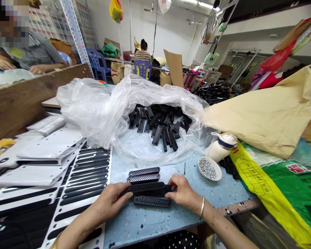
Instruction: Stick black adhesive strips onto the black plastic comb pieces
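My left hand and my right hand grip the two ends of a long black perforated plastic strip, held just above the blue table. A similar black strip lies right under it, toward me. Two more black strips lie side by side a little farther off. Beyond them a clear plastic bag lies open with a heap of black plastic parts inside.
White sheets with slot-shaped cutouts are stacked at the left. A small white dish of metal beads and a tipped white jar sit at the right, beside tan and green sacks. Other people work behind a wooden board and farther back.
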Available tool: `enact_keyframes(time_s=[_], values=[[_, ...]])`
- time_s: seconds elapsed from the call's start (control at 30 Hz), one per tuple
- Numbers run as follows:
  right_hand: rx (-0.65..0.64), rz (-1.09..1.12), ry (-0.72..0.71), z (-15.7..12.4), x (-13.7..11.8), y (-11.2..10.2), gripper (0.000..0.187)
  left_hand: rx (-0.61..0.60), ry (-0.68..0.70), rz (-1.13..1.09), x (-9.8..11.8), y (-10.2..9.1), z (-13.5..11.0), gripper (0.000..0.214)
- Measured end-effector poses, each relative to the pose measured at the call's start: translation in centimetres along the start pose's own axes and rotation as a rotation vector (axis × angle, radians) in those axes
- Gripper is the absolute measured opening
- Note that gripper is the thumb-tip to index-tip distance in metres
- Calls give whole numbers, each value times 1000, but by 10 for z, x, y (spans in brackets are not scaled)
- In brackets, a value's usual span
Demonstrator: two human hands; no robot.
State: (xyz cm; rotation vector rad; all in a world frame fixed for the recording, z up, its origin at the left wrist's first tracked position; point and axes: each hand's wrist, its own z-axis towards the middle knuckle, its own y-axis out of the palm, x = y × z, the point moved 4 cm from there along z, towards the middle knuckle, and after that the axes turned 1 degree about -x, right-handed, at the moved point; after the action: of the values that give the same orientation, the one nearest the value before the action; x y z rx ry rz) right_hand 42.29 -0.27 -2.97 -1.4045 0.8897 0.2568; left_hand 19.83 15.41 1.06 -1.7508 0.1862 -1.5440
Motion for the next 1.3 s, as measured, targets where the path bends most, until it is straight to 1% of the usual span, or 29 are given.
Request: enact_keyframes(time_s=[0.13, 0.23, 0.3, 0.33, 0.4, 0.43, 0.5, 0.6, 0.8, 0.9, 0.93, 0.97, 1.03, 1.07, 1.13, 1.17, 1.23, 1.27, 1.3], values=[[61, 0, -41, -8, 0, 2, 30, 47, -34, -82, 5, -8, -2, 24], [100, -18, -131, -13, -1, 0, 37, 66, -122, -189, 3, -13, -8, 23], [120, -44, -225, -17, -3, -1, 42, 79, -195, -323, -3, -13, -16, 22], [130, -60, -271, -17, -5, -1, 40, 106, -231, -414, -7, -13, -20, 22], [149, -87, -332, -17, -7, 2, 33, 201, -305, -619, -17, -14, -28, 24], [154, -91, -341, -15, -9, 4, 28, 252, -340, -716, -22, -14, -32, 25], [156, -77, -329, -9, -11, 8, 23, 337, -402, -874, -29, -15, -39, 27], [160, -47, -319, 1, -14, 15, 22, 408, -474, -1002, -33, -17, -47, 29], [170, 21, -268, 10, -15, 22, 25, 490, -556, -1076, -31, -24, -55, 36], [178, 81, -209, 8, -12, 18, 33, 503, -602, -1089, -31, -23, -57, 40], [189, 105, -185, 7, -11, 16, 34, 502, -605, -1079, -31, -21, -57, 41], [203, 128, -163, 4, -11, 12, 30, 506, -595, -1062, -31, -19, -56, 41], [229, 160, -131, -3, -14, 5, 16, 515, -544, -1014, -30, -13, -53, 40], [220, 182, -117, -6, -17, 2, 18, 514, -509, -991, -29, -9, -50, 39], [119, 289, -73, -12, -24, 2, 40, 485, -431, -960, -24, 0, -42, 37], [52, 367, -41, -14, -27, 4, 45, 455, -392, -949, -20, 4, -38, 36], [-55, 529, 39, -16, -33, 7, 44, 396, -316, -918, -11, 9, -30, 34], [-78, 595, 72, -16, -35, 8, 40, 382, -281, -900, -6, 11, -27, 32], [-72, 641, 90, -16, -37, 8, 37, 376, -252, -882, -1, 11, -24, 29]])
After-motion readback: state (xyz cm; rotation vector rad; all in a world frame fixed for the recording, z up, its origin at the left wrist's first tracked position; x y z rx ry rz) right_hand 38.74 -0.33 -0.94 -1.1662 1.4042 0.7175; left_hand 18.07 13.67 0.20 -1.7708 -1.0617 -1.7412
